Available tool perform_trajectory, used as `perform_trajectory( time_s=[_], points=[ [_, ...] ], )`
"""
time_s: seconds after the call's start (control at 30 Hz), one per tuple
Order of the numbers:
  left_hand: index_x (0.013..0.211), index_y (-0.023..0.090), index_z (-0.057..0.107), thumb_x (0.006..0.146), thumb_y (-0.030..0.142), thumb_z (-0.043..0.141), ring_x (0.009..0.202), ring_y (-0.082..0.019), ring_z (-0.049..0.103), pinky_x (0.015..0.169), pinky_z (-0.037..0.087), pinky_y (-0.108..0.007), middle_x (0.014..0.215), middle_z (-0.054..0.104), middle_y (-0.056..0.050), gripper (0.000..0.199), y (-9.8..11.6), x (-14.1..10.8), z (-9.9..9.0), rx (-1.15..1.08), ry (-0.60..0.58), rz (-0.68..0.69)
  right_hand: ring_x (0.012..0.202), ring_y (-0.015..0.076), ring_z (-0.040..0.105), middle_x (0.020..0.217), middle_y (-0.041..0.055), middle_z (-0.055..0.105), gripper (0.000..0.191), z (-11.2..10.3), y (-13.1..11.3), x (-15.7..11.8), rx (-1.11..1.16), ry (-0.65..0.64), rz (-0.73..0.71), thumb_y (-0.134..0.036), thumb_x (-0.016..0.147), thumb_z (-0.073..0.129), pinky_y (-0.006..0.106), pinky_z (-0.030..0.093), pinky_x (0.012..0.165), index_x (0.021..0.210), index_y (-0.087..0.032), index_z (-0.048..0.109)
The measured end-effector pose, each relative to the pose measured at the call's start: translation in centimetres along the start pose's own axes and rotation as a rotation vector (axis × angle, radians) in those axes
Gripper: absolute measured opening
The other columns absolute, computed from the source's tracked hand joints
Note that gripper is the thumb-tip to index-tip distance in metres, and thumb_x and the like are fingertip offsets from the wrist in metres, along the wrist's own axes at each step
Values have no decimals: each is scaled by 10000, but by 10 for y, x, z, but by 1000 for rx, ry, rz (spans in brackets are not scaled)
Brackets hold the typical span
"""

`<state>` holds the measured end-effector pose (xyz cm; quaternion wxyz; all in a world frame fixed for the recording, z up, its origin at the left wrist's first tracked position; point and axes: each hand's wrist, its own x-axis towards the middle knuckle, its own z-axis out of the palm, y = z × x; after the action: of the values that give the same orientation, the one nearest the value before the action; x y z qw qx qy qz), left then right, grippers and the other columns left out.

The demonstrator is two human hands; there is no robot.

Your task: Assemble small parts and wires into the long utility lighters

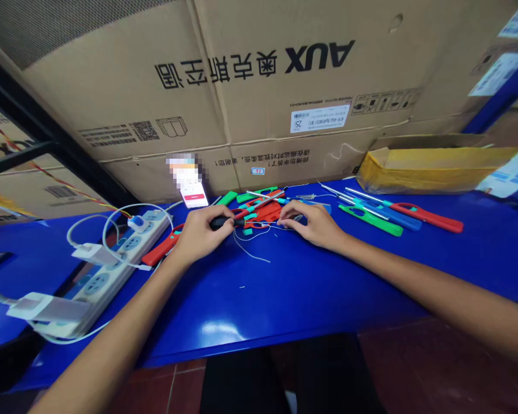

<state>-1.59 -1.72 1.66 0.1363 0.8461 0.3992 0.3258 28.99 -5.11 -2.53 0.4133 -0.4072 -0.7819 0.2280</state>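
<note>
My left hand [202, 233] is closed around a black-handled tool [220, 222] whose thin tip points right; its exact kind is unclear. Opposite it, my right hand [308, 223] pinches a thin pale wire [289, 228] between thumb and fingertips. Between and behind the hands lie red plastic casing pieces [265, 213], partly hidden by the fingers. A small teal piece [247, 232] rests just below the tool's tip. Loose thin wire [252, 256] curls on the blue tabletop [242, 310] in front. A long-necked red lighter [162, 247] lies left of my left hand.
On the right lie long-necked lighters, including a green one [371, 221] and a red one [431, 217]. A white power strip [107, 273] with chargers and cables stands left. A lit phone [194, 192] leans against a large carton [259, 115]. An open yellow-taped box [431, 167] sits back right.
</note>
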Motion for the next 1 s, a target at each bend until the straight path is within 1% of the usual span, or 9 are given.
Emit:
perform_trajectory(
  time_s=[0.3,0.67,1.0],
  points=[
    [833,170,746,888,326,577,660,-165,598,684,451,-288,750,727,-20,237,5,0,2,-25,-18,14,941,202,766,1004,22,792,72,5,-3,-2,-2,-32,-43,-309,1007,675,373,608,893,1034,-250,707],
    [856,168,746,896,303,576,653,-146,583,697,460,-273,751,721,-5,221,2,0,1,-27,-18,25,924,190,764,999,15,789,65,3,-4,-2,5,-10,-64,-299,1010,684,355,611,878,1041,-246,704],
    [858,171,748,885,313,577,660,-159,603,704,467,-282,761,727,-12,225,3,0,1,-22,-26,19,918,191,765,1002,18,794,81,4,-2,-3,-21,-12,-89,-306,1015,680,357,609,882,1058,-247,715]
  ],
)
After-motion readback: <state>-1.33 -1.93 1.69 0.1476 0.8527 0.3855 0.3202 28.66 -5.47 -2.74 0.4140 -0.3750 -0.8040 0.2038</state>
